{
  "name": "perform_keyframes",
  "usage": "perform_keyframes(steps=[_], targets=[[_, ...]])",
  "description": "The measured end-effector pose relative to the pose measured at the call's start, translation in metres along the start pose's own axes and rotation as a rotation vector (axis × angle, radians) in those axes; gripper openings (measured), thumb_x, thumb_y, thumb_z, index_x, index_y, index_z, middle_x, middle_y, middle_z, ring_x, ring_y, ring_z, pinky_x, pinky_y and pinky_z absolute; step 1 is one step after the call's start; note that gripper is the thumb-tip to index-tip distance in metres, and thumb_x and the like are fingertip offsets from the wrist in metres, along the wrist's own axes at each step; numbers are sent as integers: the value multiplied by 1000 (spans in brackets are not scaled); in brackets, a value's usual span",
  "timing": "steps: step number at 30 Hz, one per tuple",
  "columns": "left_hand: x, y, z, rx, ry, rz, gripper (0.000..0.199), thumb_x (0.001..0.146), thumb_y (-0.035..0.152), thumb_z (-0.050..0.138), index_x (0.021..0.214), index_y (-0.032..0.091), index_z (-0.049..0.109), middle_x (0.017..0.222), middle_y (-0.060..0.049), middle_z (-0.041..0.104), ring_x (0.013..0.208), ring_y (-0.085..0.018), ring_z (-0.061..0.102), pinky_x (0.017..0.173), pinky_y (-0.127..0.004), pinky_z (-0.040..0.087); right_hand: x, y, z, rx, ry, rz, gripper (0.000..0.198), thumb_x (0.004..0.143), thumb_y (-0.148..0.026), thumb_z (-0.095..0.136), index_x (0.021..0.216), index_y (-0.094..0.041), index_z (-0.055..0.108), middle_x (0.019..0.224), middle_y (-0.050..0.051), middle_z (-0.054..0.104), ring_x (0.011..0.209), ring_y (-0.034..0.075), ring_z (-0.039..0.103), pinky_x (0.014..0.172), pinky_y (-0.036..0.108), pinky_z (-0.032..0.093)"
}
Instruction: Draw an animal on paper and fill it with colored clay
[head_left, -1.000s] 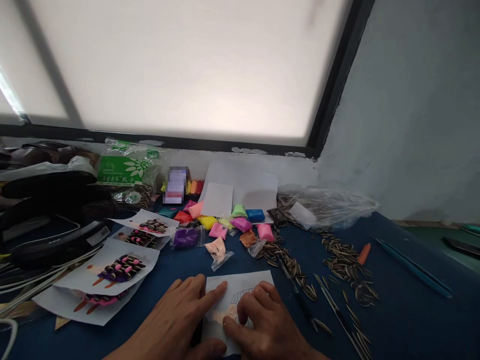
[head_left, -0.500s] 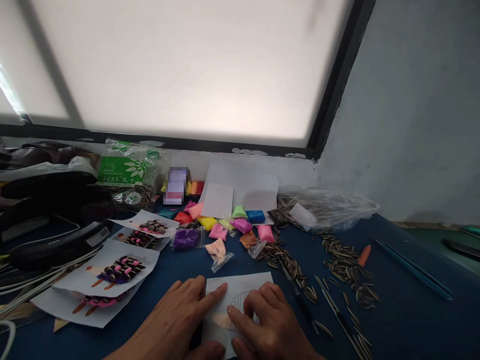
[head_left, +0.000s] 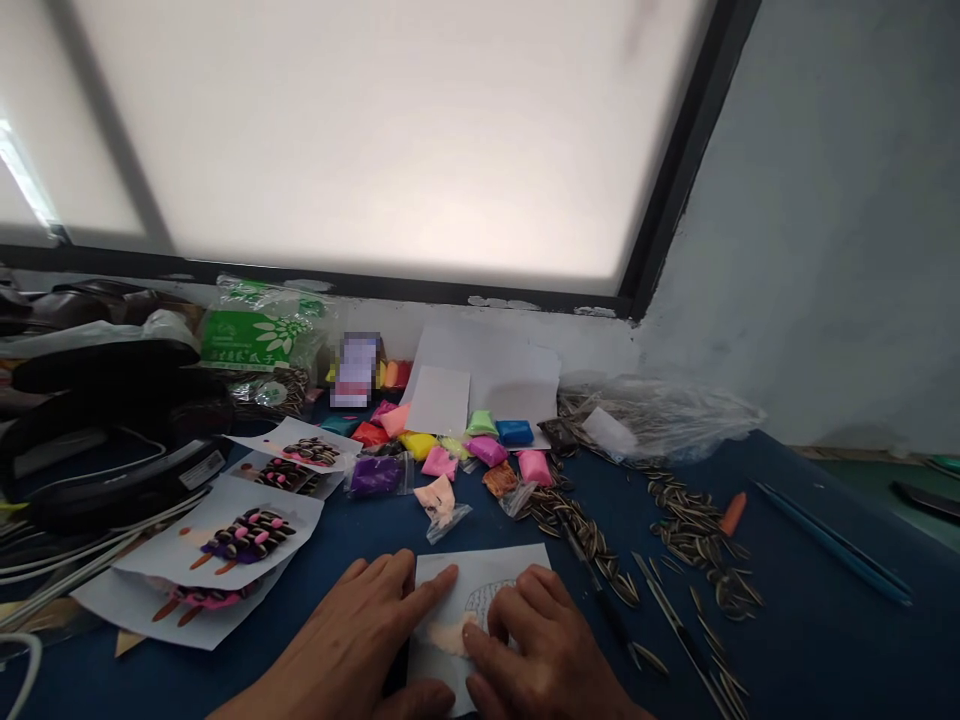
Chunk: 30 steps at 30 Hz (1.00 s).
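**Clay pressed onto the printed sheet: small fingertip shift**

The left hand [head_left: 352,645] lies flat, fingers spread, pinning the paper sheet [head_left: 480,580] at the near edge of the blue worktop [head_left: 787,620]. The right hand [head_left: 540,650] is curled, fingertips down on the peach clay patch [head_left: 450,636]; it grips nothing. Compared with a second ago, the right fingertips have crept slightly along the patch. The clay appears spread thin beside the printed outline. Sunflower seeds [head_left: 675,520] lie scattered to the right, apart from both hands.

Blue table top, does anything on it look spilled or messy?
Yes. Striped sunflower seeds lie scattered loose across the blue table top, spilling from the crumpled clear plastic bag by the wall, right of the small coloured clay packets.
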<state>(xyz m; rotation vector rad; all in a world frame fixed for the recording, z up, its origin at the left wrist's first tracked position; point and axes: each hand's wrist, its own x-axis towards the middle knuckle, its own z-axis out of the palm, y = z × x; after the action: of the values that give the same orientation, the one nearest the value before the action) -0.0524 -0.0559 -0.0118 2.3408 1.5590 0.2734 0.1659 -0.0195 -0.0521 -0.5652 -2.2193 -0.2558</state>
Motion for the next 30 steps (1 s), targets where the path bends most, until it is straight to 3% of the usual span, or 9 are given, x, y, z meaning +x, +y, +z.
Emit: perform_keyframes(steps=[7,11,15,18,21,23,26,28,30], targets=[[1,-15,11,-54,-76,-43,72,81,37,70,151,33,51,128,-11,63,115,-36,60,100,-53,46,17,10,-24,369,-32,402,25,92,-10,50,97,-19,73,77,3,70,73,18,64,72,33,46],[-2,-38,16,-260,67,-144,63,94,40,49,156,35,40,146,-9,53,133,-35,50,104,-48,47,27,18,-33,378,-102,520,23,91,-13,54,90,-18,76,80,5,73,77,21,67,73,36,47],[9,-43,-3,-570,188,-116,51,100,47,38,143,27,56,104,-5,69,94,-24,68,82,-36,56,37,22,-43,391,-176,598,25,92,-17,53,93,-17,78,87,8,76,81,24,69,72,36,49],[24,-34,-20,-867,152,-149,67,82,66,60,131,20,62,98,-7,73,76,-23,70,68,-34,59,43,26,-50,412,-227,668,26,92,-20,54,96,-17,79,95,10,78,87,25,71,75,34,50],[41,-29,-25,-896,140,-181,66,78,72,64,115,17,65,89,-8,76,58,-21,69,53,-32,56,47,29,-53,396,-273,705,27,93,-22,53,98,-15,79,88,9,78,79,23,70,68,30,48],[56,-31,-23,-886,135,-181,59,78,74,67,92,17,65,75,-6,75,49,-18,65,45,-27,51,47,31,-51,382,-305,700,27,93,-22,53,94,-16,79,78,7,75,69,20,67,62,28,45],[81,-40,-20,-861,169,-163,48,90,63,67,77,17,60,53,5,59,38,-10,50,39,-21,41,47,34,-44,346,-322,658,26,92,-20,53,79,-18,76,67,3,68,61,17,61,59,26,39],[98,-47,-21,-849,196,-159,35,102,47,62,88,15,64,68,5,62,48,-10,55,48,-23,49,50,38,-38,319,-312,637,29,92,-18,54,70,-18,73,62,2,64,59,16,57,58,27,34],[112,-51,-25,-848,199,-150,24,104,38,63,109,15,66,96,-2,69,71,-15,67,64,-30,58,56,44,-32,304,-294,634,29,91,-17,54,70,-17,72,62,2,64,58,16,55,57,28,32]])
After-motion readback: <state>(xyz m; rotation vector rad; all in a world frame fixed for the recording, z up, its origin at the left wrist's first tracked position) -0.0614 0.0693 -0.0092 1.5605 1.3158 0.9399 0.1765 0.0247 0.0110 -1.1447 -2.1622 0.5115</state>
